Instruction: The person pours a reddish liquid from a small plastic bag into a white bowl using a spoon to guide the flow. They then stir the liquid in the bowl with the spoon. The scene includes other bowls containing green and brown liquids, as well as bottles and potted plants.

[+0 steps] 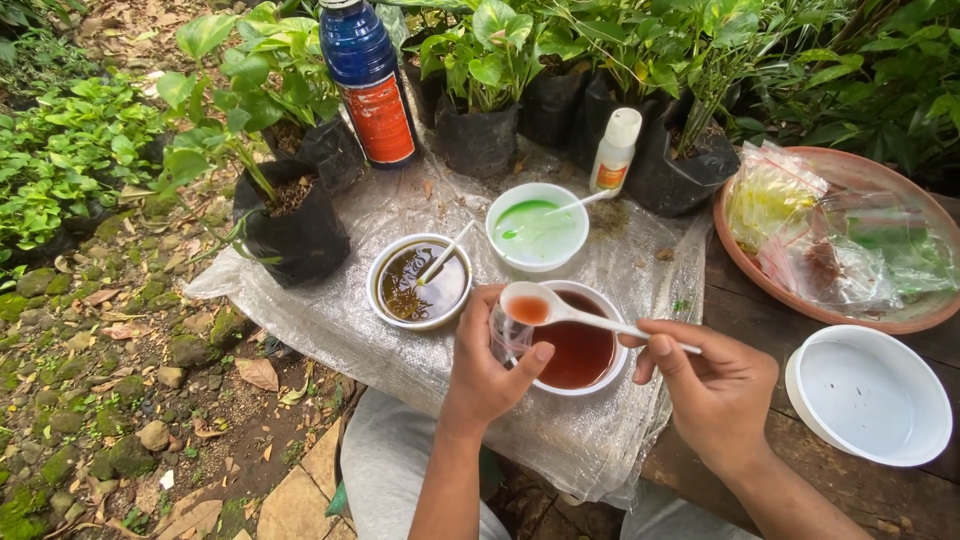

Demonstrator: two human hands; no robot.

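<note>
- We see the left hand curled round a small clear cup, fingers closed on it, thumb across the front; cup held upright just over the near-left rim of the red bowl, likely so drips land back in the bowl.
- Right hand pinches the handle of a white spoon, fingertips closed on it, the rest of the hand loosely curled. Spoon is level, its bowl carries red liquid, sitting right above the cup mouth at 9 o'clock from the right hand.
- Red bowl sits at centre of the worktop, which is covered with clear plastic sheet.
- Brown bowl at 10 o'clock from the red one, stick resting in it.
- Green bowl at 12 o'clock, also with a stick.
- Small white bottle beyond the green bowl; big blue bottle at 11 o'clock.
- Empty white bowl at 3 o'clock; clay dish with plastic bags at 2 o'clock.
- Potted plants in black bags line the far edge.
</note>
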